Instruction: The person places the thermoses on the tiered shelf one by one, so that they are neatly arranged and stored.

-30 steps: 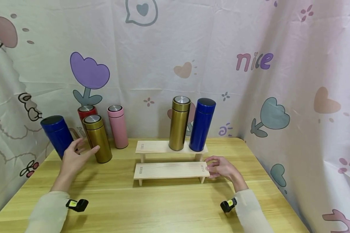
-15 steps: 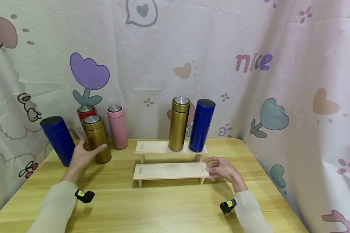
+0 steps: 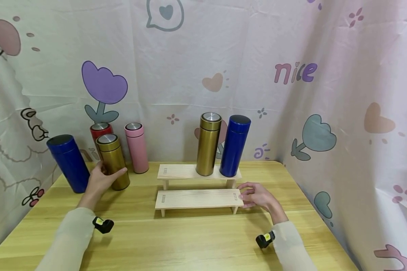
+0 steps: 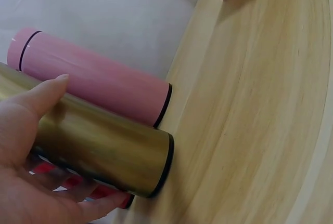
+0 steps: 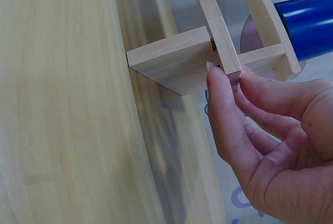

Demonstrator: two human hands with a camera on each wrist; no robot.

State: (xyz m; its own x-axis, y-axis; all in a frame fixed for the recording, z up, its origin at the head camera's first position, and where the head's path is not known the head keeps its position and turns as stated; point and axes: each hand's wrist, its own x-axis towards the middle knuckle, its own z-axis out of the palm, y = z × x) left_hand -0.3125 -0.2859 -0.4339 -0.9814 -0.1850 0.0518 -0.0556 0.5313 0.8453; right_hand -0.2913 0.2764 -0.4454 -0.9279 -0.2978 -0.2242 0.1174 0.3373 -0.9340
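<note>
My left hand (image 3: 100,181) is around the lower part of a gold thermos bottle (image 3: 112,158) standing on the table. In the left wrist view, the thumb lies along one side of that bottle and the fingers curl under its other side. My right hand (image 3: 256,195) pinches the right end of the lower step of a two-step wooden stand (image 3: 196,198); the right wrist view has thumb and fingertips on the board's end (image 5: 230,60). On the upper step stand another gold thermos bottle (image 3: 207,148) and a blue one (image 3: 235,146).
Close about the left hand are a blue thermos bottle (image 3: 69,163), a red one (image 3: 101,129) partly hidden behind the gold, and a pink one (image 3: 137,148). A printed curtain (image 3: 176,75) hangs behind the wooden table (image 3: 176,241).
My left hand has moved right, away from the blue bottle and onto the gold one, its fingers going behind it. The right hand stays at the stand.
</note>
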